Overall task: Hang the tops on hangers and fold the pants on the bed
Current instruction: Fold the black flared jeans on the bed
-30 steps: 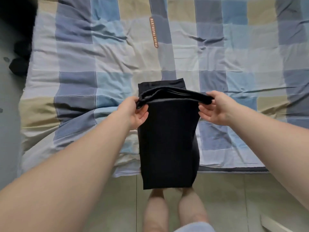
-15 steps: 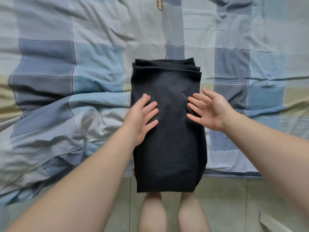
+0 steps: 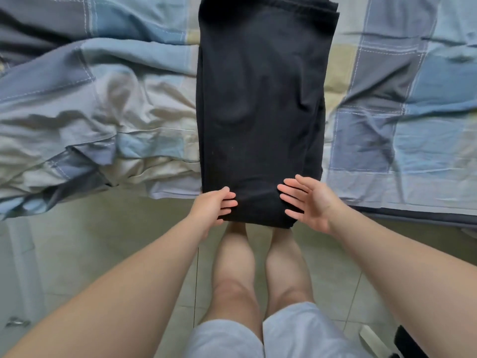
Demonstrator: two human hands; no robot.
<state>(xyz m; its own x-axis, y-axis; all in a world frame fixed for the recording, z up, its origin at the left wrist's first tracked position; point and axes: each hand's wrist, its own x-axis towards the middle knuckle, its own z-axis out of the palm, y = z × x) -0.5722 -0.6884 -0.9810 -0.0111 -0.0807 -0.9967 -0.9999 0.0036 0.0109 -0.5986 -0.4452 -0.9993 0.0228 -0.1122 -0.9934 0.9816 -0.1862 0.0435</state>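
Checked bedspread [image 3: 387, 140] fills the upper frame | black pants [image 3: 260, 112] centre, long axis top-to-bottom, near end overhanging its edge | my left hand [image 3: 214, 205] flat on the lower-left corner | my right hand [image 3: 307, 202] spread, fingertips touching the lower-right corner | both equally near, so I reckon the fold goes up-frame

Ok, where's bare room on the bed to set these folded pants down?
Right of the black pants, the checked sheet lies fairly flat and bare. Left of them, bunched bedding crowds the bed. The left hand and right hand crowd the pants' near end.
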